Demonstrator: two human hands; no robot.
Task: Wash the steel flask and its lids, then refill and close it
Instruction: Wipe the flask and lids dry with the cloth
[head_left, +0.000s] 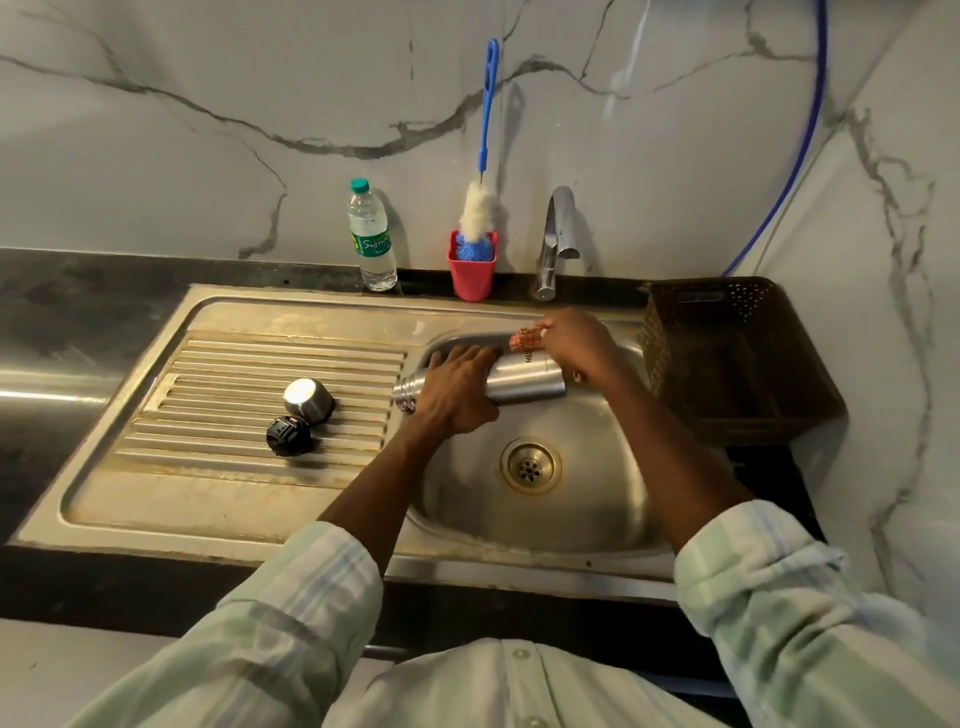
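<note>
Flask lies sideways over the sink, centre frame: left hand wrapped round its neck end, right hand pinching what looks like a scrubber against the body. Rigid, smooth steel, likely slippery wet, so grip mid-body, firmly.

Open steel flask lying sideways over sink basin, steel lid and black lid on drainboard
</note>
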